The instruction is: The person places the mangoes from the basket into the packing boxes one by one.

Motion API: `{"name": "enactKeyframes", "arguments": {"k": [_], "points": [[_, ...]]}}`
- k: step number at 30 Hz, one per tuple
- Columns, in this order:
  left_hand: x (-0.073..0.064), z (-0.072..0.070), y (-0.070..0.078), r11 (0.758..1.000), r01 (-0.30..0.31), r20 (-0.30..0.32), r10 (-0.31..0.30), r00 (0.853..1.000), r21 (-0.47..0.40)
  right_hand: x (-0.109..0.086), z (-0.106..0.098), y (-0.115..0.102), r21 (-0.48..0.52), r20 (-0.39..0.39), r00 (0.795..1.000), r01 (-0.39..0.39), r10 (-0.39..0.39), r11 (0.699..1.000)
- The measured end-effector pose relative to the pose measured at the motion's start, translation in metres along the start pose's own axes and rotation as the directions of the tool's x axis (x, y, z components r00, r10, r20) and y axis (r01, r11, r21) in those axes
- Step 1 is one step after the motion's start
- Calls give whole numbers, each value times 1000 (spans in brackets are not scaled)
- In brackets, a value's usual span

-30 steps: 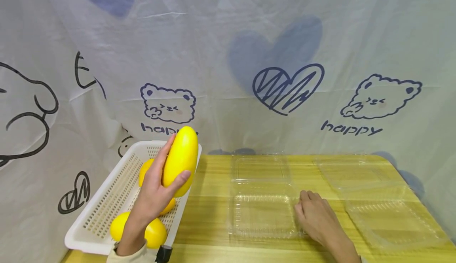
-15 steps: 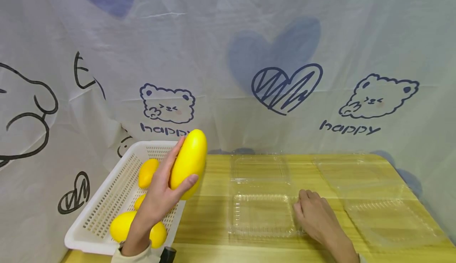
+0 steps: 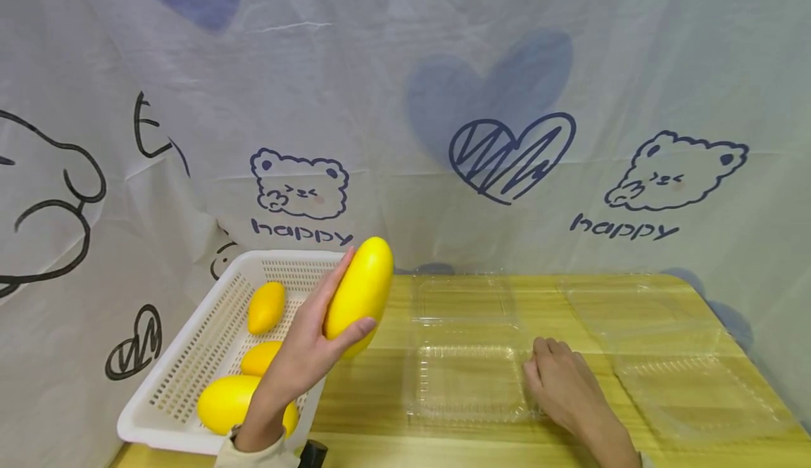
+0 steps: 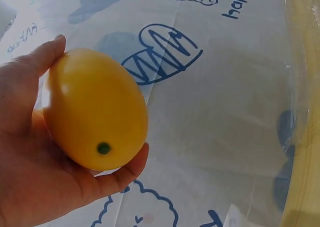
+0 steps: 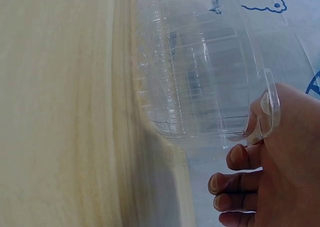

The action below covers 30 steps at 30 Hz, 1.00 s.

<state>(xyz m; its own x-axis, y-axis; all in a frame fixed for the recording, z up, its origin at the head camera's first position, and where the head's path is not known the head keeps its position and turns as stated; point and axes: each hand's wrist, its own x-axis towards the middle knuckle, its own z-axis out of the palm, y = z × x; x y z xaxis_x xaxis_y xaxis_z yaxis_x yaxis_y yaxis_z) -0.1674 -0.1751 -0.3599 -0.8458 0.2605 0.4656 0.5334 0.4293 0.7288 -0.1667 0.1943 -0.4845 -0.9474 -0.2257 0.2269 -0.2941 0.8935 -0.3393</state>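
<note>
In the head view, my left hand (image 3: 310, 345) grips a smooth yellow mango (image 3: 361, 292), raised above the table near the basket's right side. Seen from the left wrist, thumb and fingers wrap the mango (image 4: 97, 107), and a green stem spot faces the camera. At its near right corner, a hinged clear plastic box (image 3: 469, 383) is pinched by my right hand (image 3: 564, 383). In the right wrist view the thumb shows through the clear box's (image 5: 200, 77) rim, with the other fingers curled below. The box lies open on the table, its lid folded back.
A white perforated basket (image 3: 184, 345) stands at the left with several mangoes, including one at the back (image 3: 266, 307) and one in front (image 3: 224, 403). A second open clear box (image 3: 697, 397) lies at the right of the wooden table (image 3: 367, 405). Behind hangs a printed cloth (image 3: 393, 102).
My left hand has moved right with the mango, from over the basket toward the first box, uncovering more of the mangoes in the basket. The right hand has stayed at the box's corner.
</note>
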Motion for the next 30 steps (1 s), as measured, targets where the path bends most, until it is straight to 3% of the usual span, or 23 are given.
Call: {"name": "enactKeyframes", "arguments": {"k": [18,30], "points": [[5,27,-3,998,-7,88,13,996,-65,0,0,2,-7,21,1000,-13,13,1000],[3,44,-2,999,-19,129,23,991,-36,0,1,1,-4,19,1000,-13,13,1000]]}}
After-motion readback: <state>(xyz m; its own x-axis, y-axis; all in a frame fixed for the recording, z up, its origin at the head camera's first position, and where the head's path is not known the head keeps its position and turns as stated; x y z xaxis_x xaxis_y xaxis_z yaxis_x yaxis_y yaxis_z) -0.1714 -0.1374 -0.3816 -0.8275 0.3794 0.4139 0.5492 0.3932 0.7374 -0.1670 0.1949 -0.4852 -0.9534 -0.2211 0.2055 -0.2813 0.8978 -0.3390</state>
